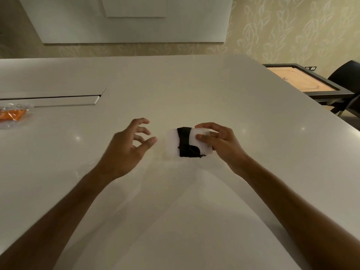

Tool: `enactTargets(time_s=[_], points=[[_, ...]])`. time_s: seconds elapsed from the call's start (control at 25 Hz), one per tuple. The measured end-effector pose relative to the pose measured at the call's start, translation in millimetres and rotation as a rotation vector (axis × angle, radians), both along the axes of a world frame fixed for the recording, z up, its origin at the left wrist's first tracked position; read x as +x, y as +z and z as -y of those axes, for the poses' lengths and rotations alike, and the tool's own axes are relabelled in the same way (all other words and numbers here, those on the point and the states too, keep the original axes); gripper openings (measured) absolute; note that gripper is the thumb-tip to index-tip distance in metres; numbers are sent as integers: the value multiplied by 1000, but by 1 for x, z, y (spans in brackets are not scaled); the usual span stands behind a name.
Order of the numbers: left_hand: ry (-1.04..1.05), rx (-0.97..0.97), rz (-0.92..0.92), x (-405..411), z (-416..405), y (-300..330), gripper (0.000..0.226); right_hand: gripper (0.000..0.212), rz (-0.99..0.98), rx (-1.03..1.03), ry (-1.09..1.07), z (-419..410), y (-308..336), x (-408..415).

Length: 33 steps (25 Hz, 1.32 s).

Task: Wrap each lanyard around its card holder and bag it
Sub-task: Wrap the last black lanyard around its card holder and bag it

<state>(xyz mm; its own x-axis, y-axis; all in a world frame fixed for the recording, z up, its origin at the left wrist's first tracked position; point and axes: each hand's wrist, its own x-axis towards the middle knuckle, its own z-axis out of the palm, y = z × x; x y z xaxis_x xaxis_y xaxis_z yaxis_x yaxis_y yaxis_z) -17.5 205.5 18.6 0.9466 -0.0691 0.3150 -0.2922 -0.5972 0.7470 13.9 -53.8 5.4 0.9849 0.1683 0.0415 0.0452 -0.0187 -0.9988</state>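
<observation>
Black-wrapped card holder point(188, 142), right hand point(218, 142) gripping

Orange bagged lanyard point(10, 114) cut off at left edge

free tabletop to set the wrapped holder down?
Bare table beyond both hands, between the recessed slot and the right edge. Also bare between the forearms. Crowded: far left, bagged orange lanyard; clear bag by left hand. Right hand holds card holder.

Both bare forearms reaching forward, left hand point(130, 141) hovering with fingers loosely spread, right hand point(220, 141) pinching with thumb and fingers curled.
</observation>
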Motion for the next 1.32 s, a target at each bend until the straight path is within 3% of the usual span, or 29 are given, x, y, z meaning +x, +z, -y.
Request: enactTargets(time_s=[0.08, 0.16, 0.28, 0.4, 0.76, 1.08, 1.32], points=[[183, 317, 182, -7, -22, -3, 19, 21, -12, -20, -6, 1, -2, 1], [350, 551, 217, -13, -40, -7, 30, 21, -22, -30, -3, 0, -4, 2], [481, 712, 32, -19, -53, -15, 56, 25, -12, -61, -8, -1, -5, 2], [500, 811, -87, -21, -51, -23, 68, 26, 47, -127, -12, -2, -4, -1], [365, 613, -185, -16, -30, -19, 19, 17, 196, -212, -37, -8, -3, -7], [150, 189, 127, -26, 14, 11, 17, 34, 201, -221, 0, -19, -5, -15], [3, 160, 197, -20, 51, 13, 20, 29, 265, -204, -11, -30, 2, -30]])
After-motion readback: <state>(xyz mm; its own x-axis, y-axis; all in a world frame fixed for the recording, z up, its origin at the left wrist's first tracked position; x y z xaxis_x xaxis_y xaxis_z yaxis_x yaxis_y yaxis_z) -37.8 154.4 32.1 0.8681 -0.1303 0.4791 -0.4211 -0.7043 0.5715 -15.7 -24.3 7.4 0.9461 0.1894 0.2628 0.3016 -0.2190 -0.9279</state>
